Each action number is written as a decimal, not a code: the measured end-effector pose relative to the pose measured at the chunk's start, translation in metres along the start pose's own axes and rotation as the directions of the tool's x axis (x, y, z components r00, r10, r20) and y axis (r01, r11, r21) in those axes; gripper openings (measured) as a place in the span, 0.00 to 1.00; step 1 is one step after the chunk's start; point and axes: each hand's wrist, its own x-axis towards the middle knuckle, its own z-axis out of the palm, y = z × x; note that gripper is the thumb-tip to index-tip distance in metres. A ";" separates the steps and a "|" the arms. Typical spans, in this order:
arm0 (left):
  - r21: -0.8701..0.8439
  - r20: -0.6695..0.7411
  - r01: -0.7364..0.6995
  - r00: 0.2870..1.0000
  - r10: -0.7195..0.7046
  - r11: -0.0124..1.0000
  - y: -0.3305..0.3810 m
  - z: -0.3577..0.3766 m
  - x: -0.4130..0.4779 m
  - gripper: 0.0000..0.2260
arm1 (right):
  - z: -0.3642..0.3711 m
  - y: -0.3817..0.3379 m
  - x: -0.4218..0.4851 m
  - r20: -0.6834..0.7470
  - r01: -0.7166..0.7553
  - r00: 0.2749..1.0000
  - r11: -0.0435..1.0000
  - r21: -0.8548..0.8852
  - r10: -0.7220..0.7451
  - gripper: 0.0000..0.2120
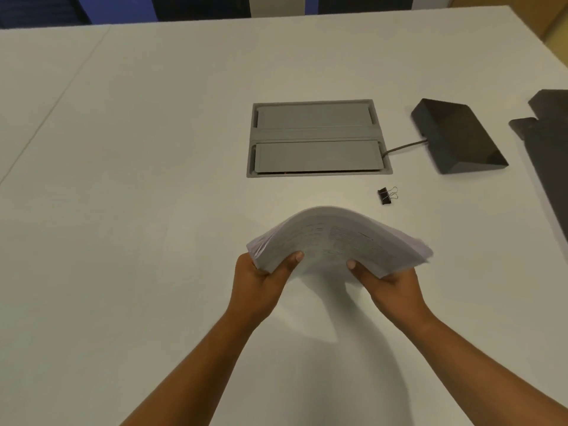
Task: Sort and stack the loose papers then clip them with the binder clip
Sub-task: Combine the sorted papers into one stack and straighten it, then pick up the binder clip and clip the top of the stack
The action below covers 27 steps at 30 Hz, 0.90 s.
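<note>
Partly blurred, the printed text on the paper stack point(335, 238) cannot be read, and the dark object point(550, 142) at the right edge is cut off. Both near corners of the stack are gripped above the white table point(138, 179), the left hand point(261, 278) and the right hand point(387, 281) closed on it, thumbs on top, so it bows upward. Beyond it, the binder clip point(387, 195) lies apart, with open tabletop to the left.
</note>
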 end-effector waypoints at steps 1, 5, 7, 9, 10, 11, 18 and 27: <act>-0.006 0.013 0.024 1.000 -0.024 1.000 -0.009 0.000 0.002 0.22 | 0.002 0.005 0.000 0.012 -0.029 1.000 0.999 0.014 0.028 0.20; 0.028 0.032 0.182 0.983 -0.182 0.983 -0.034 0.002 0.012 0.12 | 0.005 0.022 0.005 0.057 -0.082 0.995 0.995 -0.059 0.086 0.16; 0.002 0.084 0.196 0.977 -0.196 0.981 -0.037 0.000 0.019 0.14 | 0.002 0.026 0.009 0.050 -0.113 0.992 0.991 -0.072 0.116 0.16; 0.003 0.155 0.228 0.962 -0.226 0.974 -0.035 -0.004 0.026 0.14 | -0.004 0.027 0.011 0.050 -0.162 0.985 0.981 -0.108 0.168 0.15; 0.008 0.173 0.256 0.952 -0.253 0.967 -0.035 -0.007 0.031 0.12 | -0.006 0.028 0.013 0.063 -0.199 0.976 0.971 -0.131 0.208 0.14; -0.005 0.181 0.284 0.943 -0.278 0.959 -0.032 -0.010 0.036 0.09 | -0.009 0.028 0.014 0.087 -0.241 0.963 0.960 -0.145 0.255 0.13; -0.314 0.113 0.333 0.943 -0.313 0.889 -0.033 -0.018 0.086 0.08 | -0.015 0.061 0.017 0.275 -0.473 0.835 0.877 -0.085 0.477 0.20; -0.353 0.034 0.402 0.908 -0.417 0.845 -0.106 -0.002 0.105 0.08 | -0.018 0.085 0.038 0.147 -0.408 0.812 0.730 -0.548 0.564 0.17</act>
